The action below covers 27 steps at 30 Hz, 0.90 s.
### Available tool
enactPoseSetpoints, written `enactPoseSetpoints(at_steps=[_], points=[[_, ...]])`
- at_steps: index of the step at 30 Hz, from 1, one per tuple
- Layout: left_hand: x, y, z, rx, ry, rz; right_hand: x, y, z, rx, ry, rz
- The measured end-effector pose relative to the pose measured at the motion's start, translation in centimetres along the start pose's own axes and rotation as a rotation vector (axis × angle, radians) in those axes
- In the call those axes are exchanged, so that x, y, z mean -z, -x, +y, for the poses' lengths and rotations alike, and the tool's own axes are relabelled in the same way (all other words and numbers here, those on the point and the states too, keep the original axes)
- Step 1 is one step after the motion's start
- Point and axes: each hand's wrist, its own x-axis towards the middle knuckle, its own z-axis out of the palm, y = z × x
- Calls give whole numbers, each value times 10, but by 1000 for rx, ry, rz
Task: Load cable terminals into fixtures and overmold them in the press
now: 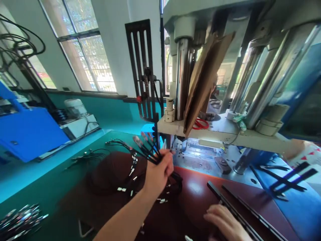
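Note:
My left hand [159,170] is closed around a bundle of black cables [147,151], whose reddish and metallic ends fan out up and to the left. Below that fist, more black cables with shiny metal terminals [134,164] lie on the dark red-brown tabletop [193,187]. My right hand [225,222] is low at the right, its fingers loosely stretched out and slightly blurred. It appears to hold nothing, and its lower part is cut off by the frame. Long black slotted strips [235,212] lie right beside it; whether the fingers touch them I cannot tell.
A press [183,77] with steel columns stands ahead, with cardboard [205,77] leaning on it and red-handled scissors [201,124] on its ledge. Metal-tipped leads [22,216] are piled at lower left. Pliers [276,187] lie at right. A blue machine [32,130] stands left.

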Motion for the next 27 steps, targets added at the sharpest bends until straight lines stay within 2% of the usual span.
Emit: enactPoseSetpoints(at_steps=[3,6,9,13,16,21,27], points=[[-17,33,-31,78,-123,-63,26,-30,-2,-389,-180,196],[-29,47,-59,60,-340,-125,40,-55,-1,-689,-482,450],[-40,49,-81,-38,-502,-165,43,-67,5,-786,-807,692],[-51,51,-95,-197,-620,-231,44,-64,9,-825,-1006,882],[-53,53,-100,-292,-662,-288,47,-57,11,-864,-1023,923],[-54,54,-110,-356,-692,-311,51,-51,12,-925,-840,866],[-58,59,-109,-299,-718,-329,51,-46,26,-866,-413,807]])
